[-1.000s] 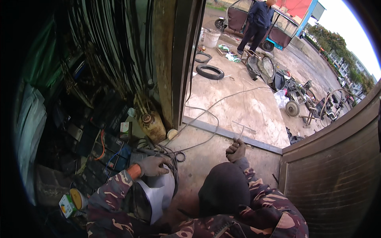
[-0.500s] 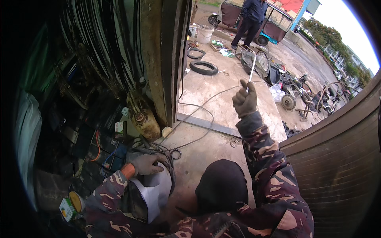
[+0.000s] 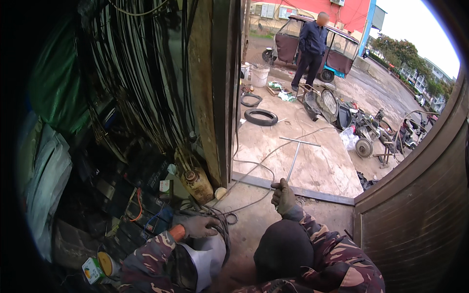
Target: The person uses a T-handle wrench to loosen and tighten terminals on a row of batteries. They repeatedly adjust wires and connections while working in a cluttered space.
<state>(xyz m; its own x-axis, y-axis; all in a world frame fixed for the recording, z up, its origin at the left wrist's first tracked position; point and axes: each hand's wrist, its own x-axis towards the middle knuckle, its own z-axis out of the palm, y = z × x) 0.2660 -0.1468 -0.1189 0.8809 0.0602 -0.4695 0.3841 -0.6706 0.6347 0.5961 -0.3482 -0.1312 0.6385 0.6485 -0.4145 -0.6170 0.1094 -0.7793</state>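
Head view: right grip [image 3: 283,197] clamped on T-shaped rod [image 3: 293,161], left grip [image 3: 201,227] unclear, cable [image 3: 261,163] crossing threshold [image 3: 322,195].

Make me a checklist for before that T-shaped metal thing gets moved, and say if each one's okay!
1. Right hand gripping the T-shaped metal tool: ok, its fingers are closed round the shaft, with the crossbar pointing away.
2. Left hand empty: cannot tell, its palm faces down, hidden.
3. Gloves on both hands: ok, both are covered.
4. Doorway free of cable: not ok, a loose line runs across the metal sill.
5. Standing person clear of the crossbar: ok, they are outside, farther off than the thick black tyre.
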